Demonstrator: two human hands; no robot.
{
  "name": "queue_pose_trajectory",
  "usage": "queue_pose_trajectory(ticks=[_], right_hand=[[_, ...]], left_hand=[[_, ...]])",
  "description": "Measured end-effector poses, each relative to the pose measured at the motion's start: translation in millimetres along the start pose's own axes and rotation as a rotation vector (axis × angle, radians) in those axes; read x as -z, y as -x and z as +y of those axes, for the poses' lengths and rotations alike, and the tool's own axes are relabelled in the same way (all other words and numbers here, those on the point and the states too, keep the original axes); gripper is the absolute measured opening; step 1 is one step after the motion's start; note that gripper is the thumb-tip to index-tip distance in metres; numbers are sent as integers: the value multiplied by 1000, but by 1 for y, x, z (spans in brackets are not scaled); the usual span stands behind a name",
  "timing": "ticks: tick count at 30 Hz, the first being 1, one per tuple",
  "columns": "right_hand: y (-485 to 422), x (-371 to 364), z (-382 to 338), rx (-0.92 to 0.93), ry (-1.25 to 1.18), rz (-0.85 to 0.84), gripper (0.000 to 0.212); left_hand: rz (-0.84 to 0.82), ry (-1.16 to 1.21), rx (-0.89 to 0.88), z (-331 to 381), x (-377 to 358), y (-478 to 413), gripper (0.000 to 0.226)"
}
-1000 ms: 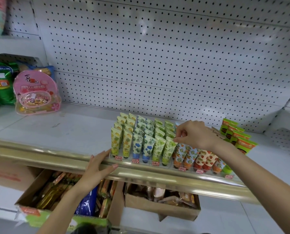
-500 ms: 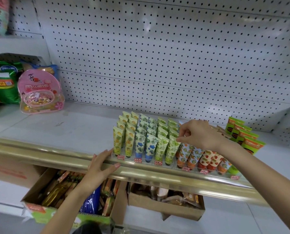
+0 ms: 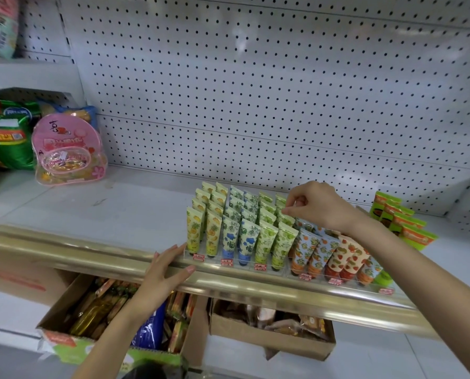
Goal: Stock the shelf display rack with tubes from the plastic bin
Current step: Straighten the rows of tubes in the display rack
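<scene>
A clear display rack [image 3: 242, 265] stands at the shelf's front edge, filled with upright rows of tubes: yellow [image 3: 194, 233], blue-flowered [image 3: 229, 239], green [image 3: 281, 244], orange-patterned [image 3: 302, 250] and strawberry-patterned [image 3: 343, 255]. My right hand [image 3: 318, 206] hovers over the rack's middle, thumb and forefinger pinched on the crimped top of a green tube [image 3: 286, 218] in a back row. My left hand [image 3: 165, 272] lies flat and open on the gold shelf rail, fingertips against the rack's front left corner. No plastic bin is in view.
Green-and-orange boxes [image 3: 403, 222] stand right of the rack. A pink pouch [image 3: 67, 154] and green bags [image 3: 7, 135] sit at the shelf's left. Bare shelf [image 3: 119, 203] lies between. Below the gold rail [image 3: 64, 242] are two open cardboard boxes [image 3: 64, 310] [image 3: 269, 340] of packets.
Both hands stay where they were, the right still pinching at the green tube row and the left on the rail. Only the view has shifted slightly.
</scene>
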State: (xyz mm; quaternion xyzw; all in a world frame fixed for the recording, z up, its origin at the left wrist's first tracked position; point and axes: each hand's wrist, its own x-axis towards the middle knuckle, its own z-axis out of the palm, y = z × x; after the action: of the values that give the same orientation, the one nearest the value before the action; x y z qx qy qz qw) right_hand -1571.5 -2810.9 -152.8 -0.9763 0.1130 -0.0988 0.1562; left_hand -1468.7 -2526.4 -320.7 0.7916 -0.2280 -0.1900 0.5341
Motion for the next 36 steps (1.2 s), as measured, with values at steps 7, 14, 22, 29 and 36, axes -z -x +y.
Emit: queue_pose_trajectory(ticks=[7,14,22,29,36], right_hand=[[-13,-15,-8,-3,29,-26,14],[-15,-19,-10,1,40,-48,13],[-15,-18,-14,1,69,-54,13],[-16,-16,-15,-5,75,-62,13],[-15,-14,-12,-6,58,-22,13]], left_hand=[[0,8,0,2,0,0,78],[9,-5,-2,0,-1,-1,78],[21,-8,-9,-1,-1,-3,74],[14,-6,-8,-2,0,-2,73],[5,-12,-6,-2,0,-1,81]])
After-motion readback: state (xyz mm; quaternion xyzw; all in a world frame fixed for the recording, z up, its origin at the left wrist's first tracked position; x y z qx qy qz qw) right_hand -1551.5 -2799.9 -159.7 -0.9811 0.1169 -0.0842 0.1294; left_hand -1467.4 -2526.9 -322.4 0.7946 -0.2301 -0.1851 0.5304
